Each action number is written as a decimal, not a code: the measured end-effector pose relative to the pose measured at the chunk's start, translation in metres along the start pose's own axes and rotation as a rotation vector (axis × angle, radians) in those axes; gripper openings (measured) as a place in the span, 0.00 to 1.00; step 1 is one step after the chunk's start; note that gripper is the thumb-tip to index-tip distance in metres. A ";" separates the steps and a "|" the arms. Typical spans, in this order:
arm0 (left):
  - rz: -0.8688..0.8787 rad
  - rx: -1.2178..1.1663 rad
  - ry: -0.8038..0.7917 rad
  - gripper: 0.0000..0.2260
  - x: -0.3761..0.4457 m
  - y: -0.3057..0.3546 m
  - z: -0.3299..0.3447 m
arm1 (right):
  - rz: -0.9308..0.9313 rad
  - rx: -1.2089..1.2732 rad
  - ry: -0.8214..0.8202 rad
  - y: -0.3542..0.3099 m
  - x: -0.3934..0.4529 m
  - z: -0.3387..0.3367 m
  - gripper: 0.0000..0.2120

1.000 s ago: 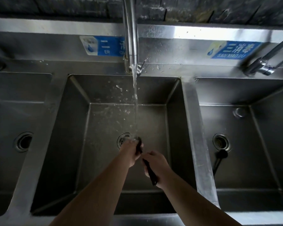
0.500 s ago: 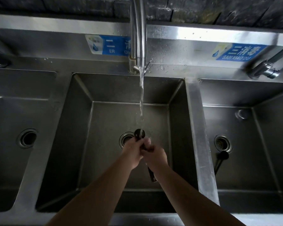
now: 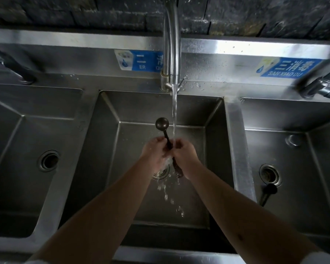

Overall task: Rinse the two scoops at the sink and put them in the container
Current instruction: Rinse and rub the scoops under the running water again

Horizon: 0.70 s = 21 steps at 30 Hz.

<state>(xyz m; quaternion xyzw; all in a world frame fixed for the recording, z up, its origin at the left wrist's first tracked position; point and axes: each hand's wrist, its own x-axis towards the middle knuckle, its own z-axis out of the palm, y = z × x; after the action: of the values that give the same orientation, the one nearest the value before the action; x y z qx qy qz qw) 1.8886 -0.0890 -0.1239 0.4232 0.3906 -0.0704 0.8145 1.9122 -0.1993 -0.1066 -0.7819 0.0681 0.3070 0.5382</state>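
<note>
A dark scoop (image 3: 162,124) with a round bowl and long handle is held over the middle basin (image 3: 122,168), bowl pointing away from me. My left hand (image 3: 154,153) and my right hand (image 3: 185,155) are both closed around its handle, pressed together. Water from the middle faucet (image 3: 172,50) falls onto my hands and the handle, just right of the bowl, and splashes below. A second dark scoop (image 3: 267,193) lies in the right basin (image 3: 312,187) beside its drain. No container is in view.
Three steel basins sit side by side, each with a drain; the left basin (image 3: 17,168) holds nothing. A second faucet (image 3: 320,88) stands at the back right, another tap (image 3: 17,71) at the back left. Blue labels are stuck on the steel backsplash.
The scoop has risen and its bowl now sticks out beyond my hands, left of the stream. My left hand slid from the bowl to the handle, next to my right hand.
</note>
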 end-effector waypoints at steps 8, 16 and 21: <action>0.127 -0.035 -0.026 0.12 0.000 0.051 0.023 | -0.179 0.147 -0.026 -0.047 0.012 -0.010 0.08; 0.108 -0.078 -0.035 0.09 -0.013 0.030 0.026 | -0.173 0.062 -0.013 -0.016 -0.001 -0.016 0.08; 0.007 -0.119 0.002 0.04 -0.020 -0.013 0.013 | -0.078 -0.145 0.060 0.027 -0.025 -0.007 0.12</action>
<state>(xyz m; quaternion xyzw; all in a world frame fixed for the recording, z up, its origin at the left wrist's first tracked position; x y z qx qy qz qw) 1.8766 -0.1109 -0.1134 0.3755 0.3932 -0.0436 0.8381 1.8833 -0.2224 -0.1126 -0.8298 0.0314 0.2661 0.4896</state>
